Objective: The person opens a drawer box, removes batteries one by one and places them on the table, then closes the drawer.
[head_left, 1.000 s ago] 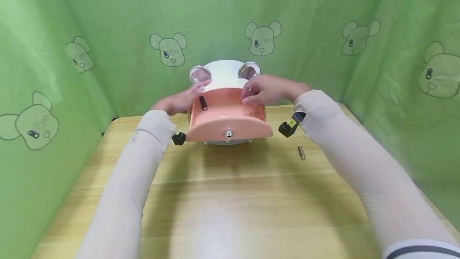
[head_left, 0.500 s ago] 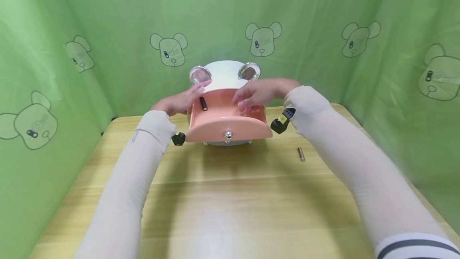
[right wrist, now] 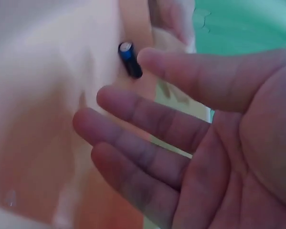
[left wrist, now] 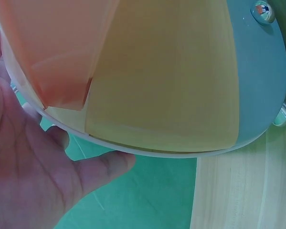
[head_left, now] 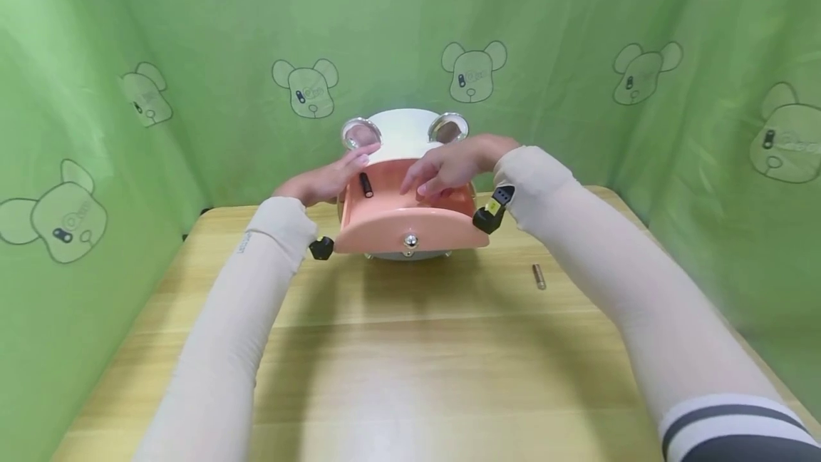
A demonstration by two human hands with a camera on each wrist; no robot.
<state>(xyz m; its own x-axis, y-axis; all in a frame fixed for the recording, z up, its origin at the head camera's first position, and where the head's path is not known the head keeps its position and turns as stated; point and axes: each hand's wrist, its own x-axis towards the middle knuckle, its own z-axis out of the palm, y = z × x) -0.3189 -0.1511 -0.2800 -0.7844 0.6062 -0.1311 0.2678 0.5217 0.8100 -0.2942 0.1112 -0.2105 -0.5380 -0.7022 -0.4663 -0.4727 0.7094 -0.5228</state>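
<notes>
A small white cabinet (head_left: pixel 400 130) with two round silver-rimmed ears stands at the back of the table. Its pink drawer (head_left: pixel 410 230), with a silver knob, is pulled out. Inside, by the drawer's left wall, lies a black battery (head_left: pixel 366 185), which shows a blue band in the right wrist view (right wrist: pixel 130 59). My left hand (head_left: pixel 332 175) rests on the cabinet's left side, thumb stretched along its edge in the left wrist view. Over the drawer's right half, my right hand (head_left: pixel 452 165) reaches in with loosely spread fingers, holding nothing, to the right of the battery.
Another battery (head_left: pixel 539 276), brownish, lies on the wooden table (head_left: pixel 398 348) right of the cabinet. Green curtains (head_left: pixel 545 13) printed with bear faces surround the table at the back and both sides. Small black devices (head_left: pixel 490 214) are worn at both wrists.
My right hand has moved left and deeper over the drawer, and its curled fingers have loosened and spread. The left hand, drawer and both batteries stay where they were.
</notes>
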